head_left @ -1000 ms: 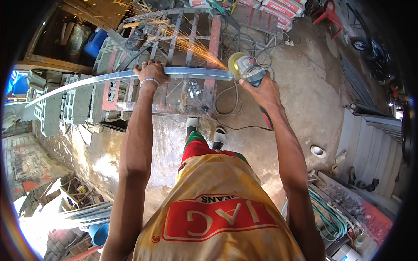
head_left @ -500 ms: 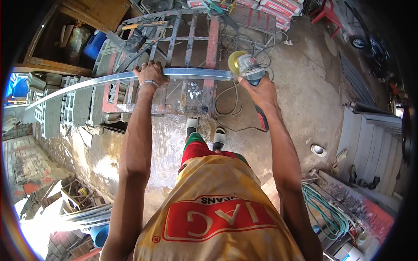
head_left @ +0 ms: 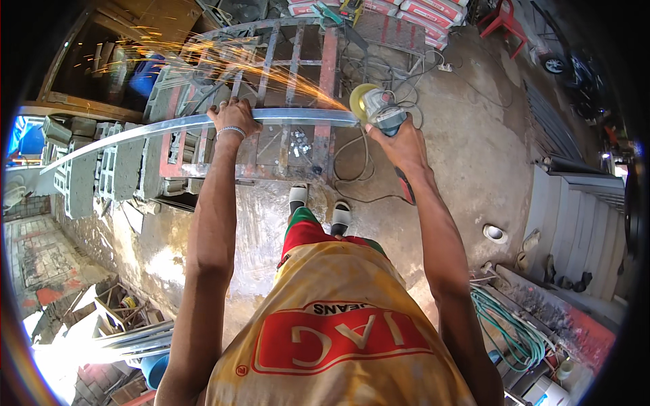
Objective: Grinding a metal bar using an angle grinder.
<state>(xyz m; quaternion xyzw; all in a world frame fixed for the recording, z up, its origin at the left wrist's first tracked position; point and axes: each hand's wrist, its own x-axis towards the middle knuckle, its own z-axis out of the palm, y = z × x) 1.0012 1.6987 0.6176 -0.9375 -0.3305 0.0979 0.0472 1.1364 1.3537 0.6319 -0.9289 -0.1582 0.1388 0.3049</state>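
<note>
A long silvery metal tube [head_left: 305, 117] lies across a rusty metal frame [head_left: 328, 74] and reaches far out to the left. My left hand [head_left: 233, 118] wraps over the tube and presses it on the frame. In my right hand [head_left: 404, 145] is an angle grinder [head_left: 387, 116], gripped by its body, its red-marked rear end below my wrist. The grinder's yellowish disc [head_left: 361, 101] touches the tube's right end. Orange sparks [head_left: 271, 73] stream from there to the upper left, over the frame.
Grey hollow blocks [head_left: 122, 162] stand left of the frame, below a wooden cabinet [head_left: 81, 105] holding a blue container [head_left: 145, 73]. Cables [head_left: 369, 162] loop on the floor near the grinder. Stacked sacks [head_left: 423, 20] and a red chair [head_left: 504, 27] stand farther back. A green hose [head_left: 514, 331] lies coiled at lower right.
The grinder has shifted slightly left in my right hand, its disc now against the tube's end. Sparks have appeared where there were none. My left hand keeps its place on the tube.
</note>
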